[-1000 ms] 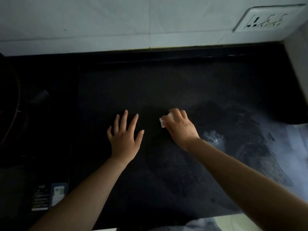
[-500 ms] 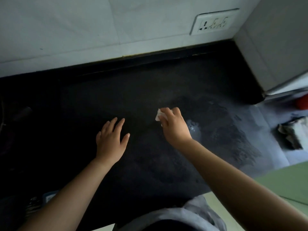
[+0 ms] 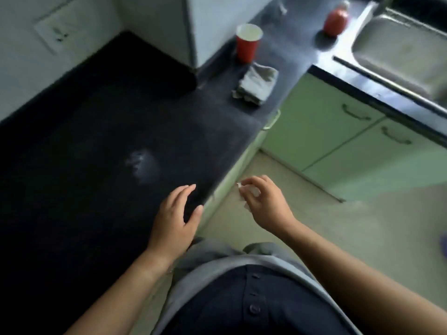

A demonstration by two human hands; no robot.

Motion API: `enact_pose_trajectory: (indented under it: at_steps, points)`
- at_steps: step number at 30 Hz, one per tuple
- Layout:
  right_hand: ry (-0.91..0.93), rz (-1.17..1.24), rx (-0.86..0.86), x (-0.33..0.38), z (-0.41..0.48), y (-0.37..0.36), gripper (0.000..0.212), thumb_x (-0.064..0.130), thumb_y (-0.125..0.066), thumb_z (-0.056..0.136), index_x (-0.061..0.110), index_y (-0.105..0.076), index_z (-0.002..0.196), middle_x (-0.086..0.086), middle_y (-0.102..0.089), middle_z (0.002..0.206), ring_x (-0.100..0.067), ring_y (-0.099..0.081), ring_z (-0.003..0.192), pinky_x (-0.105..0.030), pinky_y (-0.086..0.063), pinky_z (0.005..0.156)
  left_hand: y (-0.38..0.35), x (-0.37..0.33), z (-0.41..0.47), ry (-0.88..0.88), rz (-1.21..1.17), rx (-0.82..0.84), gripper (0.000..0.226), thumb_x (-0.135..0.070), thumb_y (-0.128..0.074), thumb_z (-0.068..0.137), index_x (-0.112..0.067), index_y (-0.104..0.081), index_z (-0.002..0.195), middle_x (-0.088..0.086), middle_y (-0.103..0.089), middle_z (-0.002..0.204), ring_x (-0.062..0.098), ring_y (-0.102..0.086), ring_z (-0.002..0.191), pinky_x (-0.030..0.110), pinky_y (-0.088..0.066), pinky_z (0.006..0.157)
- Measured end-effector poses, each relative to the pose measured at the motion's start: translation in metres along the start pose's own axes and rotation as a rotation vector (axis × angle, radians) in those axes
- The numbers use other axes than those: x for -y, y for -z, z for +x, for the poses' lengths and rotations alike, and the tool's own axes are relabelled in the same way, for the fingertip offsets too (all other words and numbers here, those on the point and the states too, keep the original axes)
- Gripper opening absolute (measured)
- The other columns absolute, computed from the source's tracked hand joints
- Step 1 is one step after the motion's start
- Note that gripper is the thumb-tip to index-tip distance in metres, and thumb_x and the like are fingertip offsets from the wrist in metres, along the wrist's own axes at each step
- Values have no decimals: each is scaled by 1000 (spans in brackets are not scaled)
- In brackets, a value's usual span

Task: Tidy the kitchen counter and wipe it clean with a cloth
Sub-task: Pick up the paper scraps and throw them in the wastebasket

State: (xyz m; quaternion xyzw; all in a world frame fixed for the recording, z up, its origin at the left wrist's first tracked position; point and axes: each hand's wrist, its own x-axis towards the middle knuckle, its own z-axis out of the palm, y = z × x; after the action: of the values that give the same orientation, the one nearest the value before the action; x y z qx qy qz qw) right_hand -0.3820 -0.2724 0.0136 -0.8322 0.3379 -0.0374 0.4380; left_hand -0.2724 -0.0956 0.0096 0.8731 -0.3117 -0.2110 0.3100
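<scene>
Right hand pinching a white scrap off the counter's edge

The right hand [image 3: 263, 204], out over the floor, has its fingers closed on a small white scrap [image 3: 251, 191]. The left hand [image 3: 175, 220] hovers open over the dark counter [image 3: 84, 165]. Well beyond both hands lie a folded grey cloth [image 3: 256, 84] and a red cup [image 3: 248, 42].

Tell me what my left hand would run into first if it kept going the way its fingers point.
Probably nothing soon: the left hand points along the dark stone counter's front edge, toward the distant crumpled grey cloth; depth is unclear.
</scene>
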Motion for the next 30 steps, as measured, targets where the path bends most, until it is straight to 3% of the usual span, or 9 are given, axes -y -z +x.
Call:
enact_pose_trajectory:
  at_steps: [5, 8, 12, 15, 18, 21, 25, 28, 30]
  points:
    - [-126, 39, -233, -105, -88, 105, 7, 20, -61, 88, 18, -64, 93, -1, -60, 91, -7, -50, 68, -20, -38, 68, -94, -110, 8, -218, 84, 219, 64, -51, -36, 78, -14, -52, 127, 4, -53, 130, 20, -48, 121, 23, -30, 100]
    - [-265, 46, -376, -166, -147, 160, 4, 20, -60, 88, 19, -63, 87, 0, -59, 87, -12, -53, 76, -18, -36, 68, -167, -180, 3, -330, 88, 383, 47, -40, -48, 86, -17, -52, 126, 0, -52, 130, 17, -47, 121, 21, -30, 98]
    - [-472, 104, -597, -230, -221, 211, 8, 23, -60, 87, 19, -61, 80, 0, -57, 82, -11, -50, 72, -7, -34, 64, -258, -268, -14, -543, 97, 578, 39, -31, -55, 90, -19, -51, 127, -3, -54, 125, 13, -48, 119, 22, -32, 98]
    - [-630, 224, -768, -261, -268, 233, 11, 29, -60, 87, 25, -58, 77, 3, -60, 83, -6, -52, 67, -11, -37, 60, -305, -325, -26, -720, 166, 702, 40, -28, -56, 89, -17, -51, 128, -2, -55, 126, 12, -49, 118, 15, -29, 96]
    - [-731, 325, -897, -287, -296, 249, 11, 30, -61, 86, 24, -60, 77, 1, -62, 83, -10, -56, 60, -13, -39, 53, -343, -368, -32, -830, 227, 799, 40, -28, -56, 89, -16, -51, 127, -1, -55, 127, 13, -50, 117, 18, -31, 95]
    - [-802, 387, -974, -314, -309, 268, 10, 29, -62, 86, 23, -60, 78, 1, -62, 83, -11, -56, 60, -19, -43, 53, -377, -399, -35, -887, 270, 871, 39, -29, -54, 90, -18, -51, 127, -2, -55, 127, 13, -49, 118, 22, -34, 97]
    - [-868, 400, -971, -356, -316, 298, 8, 27, -61, 87, 23, -61, 80, 9, -59, 84, -2, -52, 64, -10, -39, 54, -425, -442, -29, -890, 286, 938, 37, -33, -52, 91, -23, -51, 126, -9, -54, 125, 5, -48, 116, 20, -33, 93]
    - [-911, 423, -976, -394, -315, 335, 7, 27, -60, 87, 23, -61, 81, 7, -59, 87, -4, -54, 72, -22, -46, 63, -470, -487, -18, -886, 275, 972, 36, -34, -51, 90, -25, -51, 125, -11, -54, 124, 3, -47, 113, 20, -33, 92]
    - [-936, 408, -1000, -420, -315, 374, 7, 27, -59, 88, 23, -60, 82, 6, -58, 87, -3, -55, 70, -20, -45, 61, -503, -529, -10, -886, 253, 1009, 36, -35, -52, 89, -25, -51, 125, -11, -55, 123, 4, -49, 113, 22, -36, 92]
